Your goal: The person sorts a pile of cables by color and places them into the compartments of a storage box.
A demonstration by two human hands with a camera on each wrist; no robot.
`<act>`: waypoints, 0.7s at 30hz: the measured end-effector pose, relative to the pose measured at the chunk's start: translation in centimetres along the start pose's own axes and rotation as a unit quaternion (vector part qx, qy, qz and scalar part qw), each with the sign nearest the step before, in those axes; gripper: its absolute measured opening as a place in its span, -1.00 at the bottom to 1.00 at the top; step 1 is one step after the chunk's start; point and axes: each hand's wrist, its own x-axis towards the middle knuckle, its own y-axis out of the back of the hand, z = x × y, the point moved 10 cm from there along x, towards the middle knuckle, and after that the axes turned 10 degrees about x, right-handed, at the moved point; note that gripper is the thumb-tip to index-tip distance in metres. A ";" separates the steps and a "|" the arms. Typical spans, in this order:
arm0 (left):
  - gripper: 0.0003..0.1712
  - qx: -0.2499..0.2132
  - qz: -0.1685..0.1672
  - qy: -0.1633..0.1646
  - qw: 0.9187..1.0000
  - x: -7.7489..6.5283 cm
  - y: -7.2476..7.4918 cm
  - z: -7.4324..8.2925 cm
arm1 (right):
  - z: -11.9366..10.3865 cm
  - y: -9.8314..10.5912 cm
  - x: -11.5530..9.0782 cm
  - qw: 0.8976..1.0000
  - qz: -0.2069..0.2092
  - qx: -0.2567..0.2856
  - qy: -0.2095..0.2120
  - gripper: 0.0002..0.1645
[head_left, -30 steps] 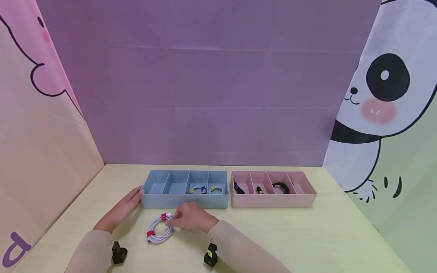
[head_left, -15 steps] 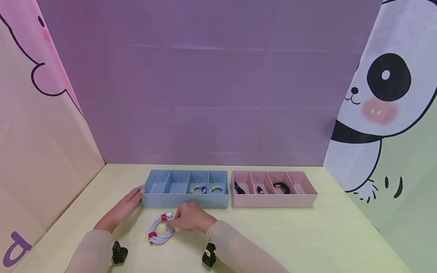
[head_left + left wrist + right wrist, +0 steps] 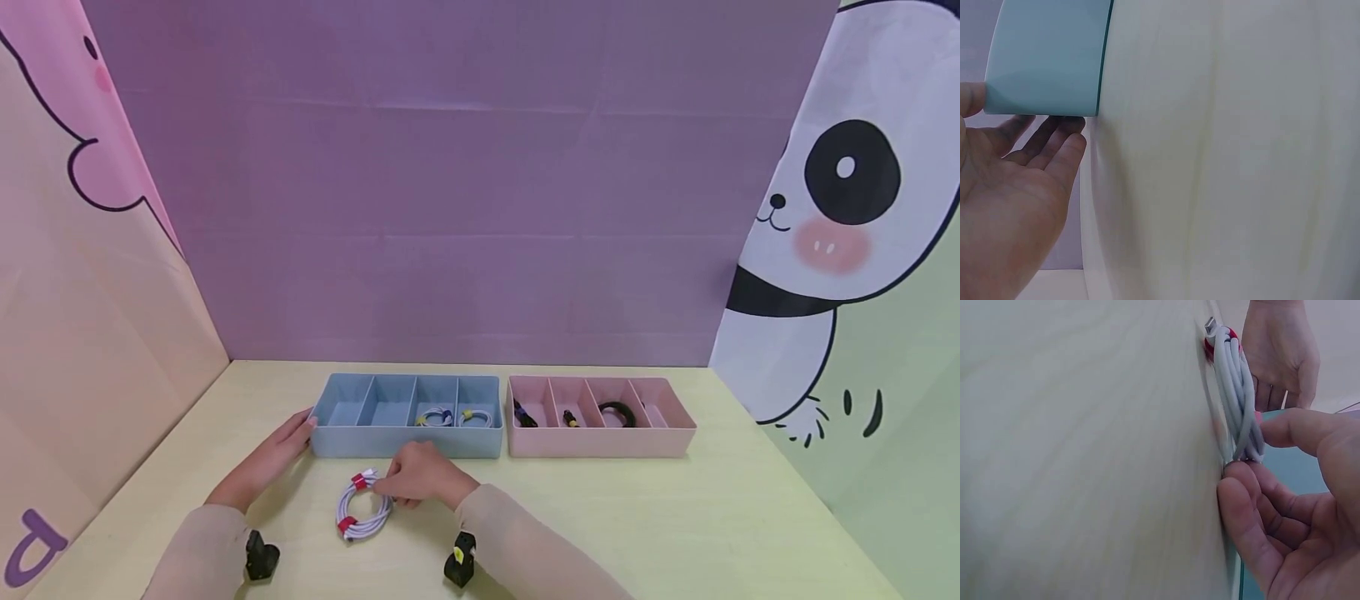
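A white charging cable point(image 3: 347, 504), coiled and bound with two red straps, lies on the table in front of the blue box. At the coil's right side my right hand point(image 3: 427, 473) pinches it, thumb above and fingertips at the underside in the right wrist view. The cable's metal plug point(image 3: 1211, 325) sticks out at the far end of the coil. My left hand point(image 3: 272, 457) rests against the left end of the blue divided box point(image 3: 405, 442), its fingers extended along the end wall point(image 3: 1047, 75).
Two small pale coiled cables, such as the one with a yellow tie point(image 3: 476, 417), sit in the blue box's right compartments. Beside it, a pink divided box point(image 3: 600, 442) holds several dark cables, including a black coil point(image 3: 619, 412). A purple backdrop point(image 3: 465, 183) stands behind.
The coiled cable has shifted slightly to the right and turned a little, with my right hand on it. My left hand and both boxes have stayed in place.
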 end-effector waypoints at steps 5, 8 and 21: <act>-0.09 -0.003 0.003 -0.003 1.000 0.0 0.0 0.1 | -0.1 0.1 0.0 1.000 0.002 0.013 0.006 -0.70; -0.10 -0.003 0.004 -0.003 1.000 -0.1 0.0 0.1 | -0.3 0.2 0.0 1.000 0.003 0.018 0.015 -0.72; -0.11 -0.006 0.004 -0.010 1.000 -0.2 0.1 0.2 | -0.9 0.5 0.2 0.999 0.006 0.019 0.037 -0.85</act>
